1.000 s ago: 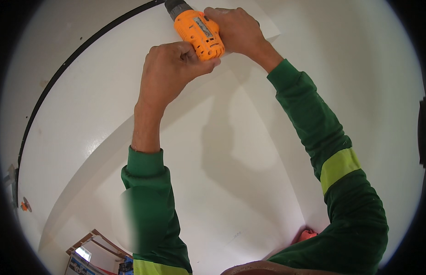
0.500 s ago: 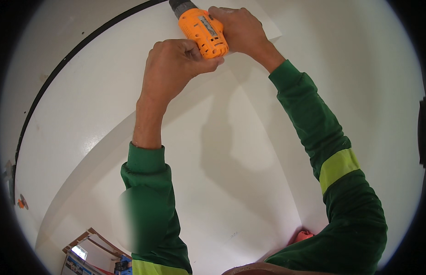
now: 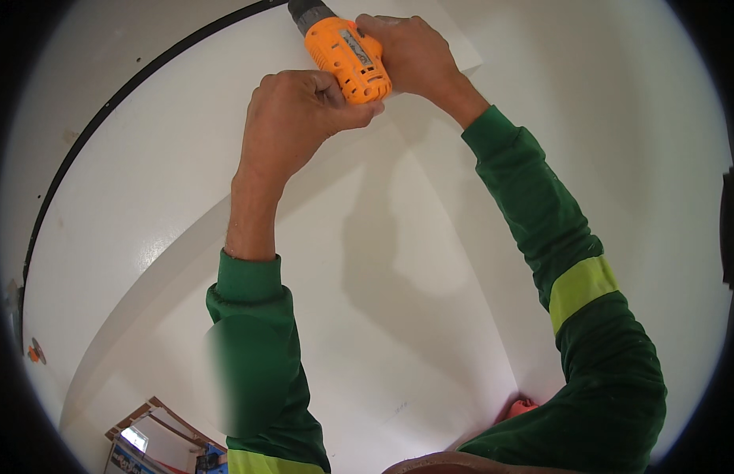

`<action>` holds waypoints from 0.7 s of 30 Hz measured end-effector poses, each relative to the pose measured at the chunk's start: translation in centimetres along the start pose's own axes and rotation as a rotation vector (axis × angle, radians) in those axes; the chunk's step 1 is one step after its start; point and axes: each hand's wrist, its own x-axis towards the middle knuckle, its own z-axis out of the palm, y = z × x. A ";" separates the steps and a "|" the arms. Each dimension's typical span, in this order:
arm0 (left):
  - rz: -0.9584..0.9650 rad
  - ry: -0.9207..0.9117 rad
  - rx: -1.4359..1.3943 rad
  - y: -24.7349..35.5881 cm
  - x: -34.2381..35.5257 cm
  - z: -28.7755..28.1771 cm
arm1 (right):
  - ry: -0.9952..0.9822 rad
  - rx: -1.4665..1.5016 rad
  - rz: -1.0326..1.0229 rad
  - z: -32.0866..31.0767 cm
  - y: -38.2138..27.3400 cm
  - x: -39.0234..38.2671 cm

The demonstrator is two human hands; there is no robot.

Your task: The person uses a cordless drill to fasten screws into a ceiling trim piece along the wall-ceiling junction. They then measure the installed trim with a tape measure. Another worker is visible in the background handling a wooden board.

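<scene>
An orange cordless drill (image 3: 350, 59) with a dark grey chuck (image 3: 308, 13) is held up at the top of the head view, tilted so its chuck points to the upper left. My right hand (image 3: 418, 57) is closed on it from the right; the drill's handle is hidden. Against the rear end of the drill's body my left hand (image 3: 292, 122) presses with curled fingers and thumb. Whatever the chuck's tip meets lies beyond the picture's top edge.
Smooth white panels and walls (image 3: 304, 355) surround both arms. A black strip (image 3: 90, 126) curves along the upper left. Low at the left is a wood-framed opening (image 3: 169, 415). A red object (image 3: 522, 406) sits by my right elbow, and a dark object (image 3: 730, 229) at the right rim.
The drill and both hands sit very slightly lower and further left in the picture. Both hands keep the same hold.
</scene>
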 end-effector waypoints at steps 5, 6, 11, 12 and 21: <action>-0.032 -0.038 0.037 -0.4 0.3 0.2 | -0.016 0.023 0.004 0.6 0.2 0.1; -0.042 -0.042 0.038 -0.5 0.4 0.3 | -0.014 0.016 -0.003 0.8 0.3 0.1; -0.025 -0.039 0.044 -1.2 1.0 0.8 | 0.007 0.023 -0.009 2.0 0.7 0.3; -0.027 -0.039 0.056 -1.3 1.0 0.9 | 0.001 0.024 -0.010 2.2 0.9 0.3; -0.024 -0.029 0.076 -1.3 1.0 1.0 | 0.048 0.033 -0.044 2.4 1.1 0.2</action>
